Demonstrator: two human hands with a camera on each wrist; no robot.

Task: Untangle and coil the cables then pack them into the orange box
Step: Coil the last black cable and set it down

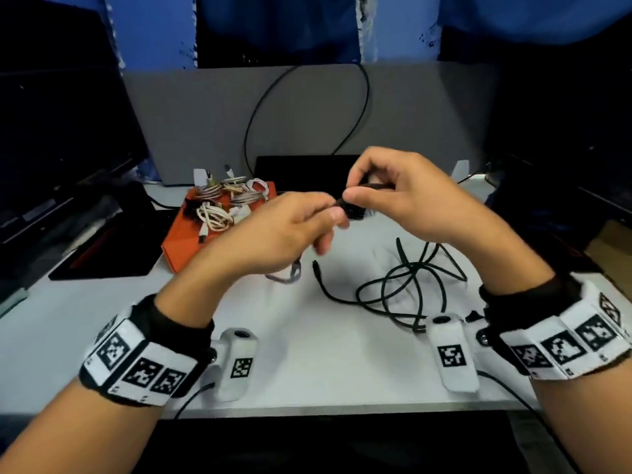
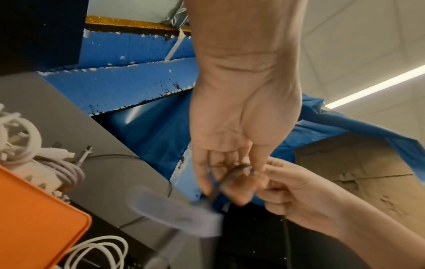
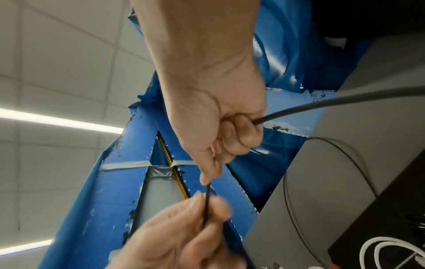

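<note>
Both hands were raised above the white table (image 1: 307, 354) at centre frame, working one black cable (image 1: 403, 289). The right hand (image 1: 403, 196) had its fingers curled round the cable, thumb and forefinger clamped on a small dark bundle of it; the left hand (image 1: 287, 227) pinched the same cable just beside that, fingertips (image 3: 197, 203) closed on the strand. Most of the cable lay slack in loose crossed loops on the table, lower right of centre, its free plug end (image 1: 316, 266) pointing toward the left hand. The orange box (image 1: 191, 248) sat at centre left, already holding coiled white cables (image 1: 219, 213). Judgement: the step was coiling the black cable. To do it well, keep the bundle pinched firmly in the right hand, feed slack with the left in even loops, and lift the tail clear so the crossed loops do not knot.
</note>
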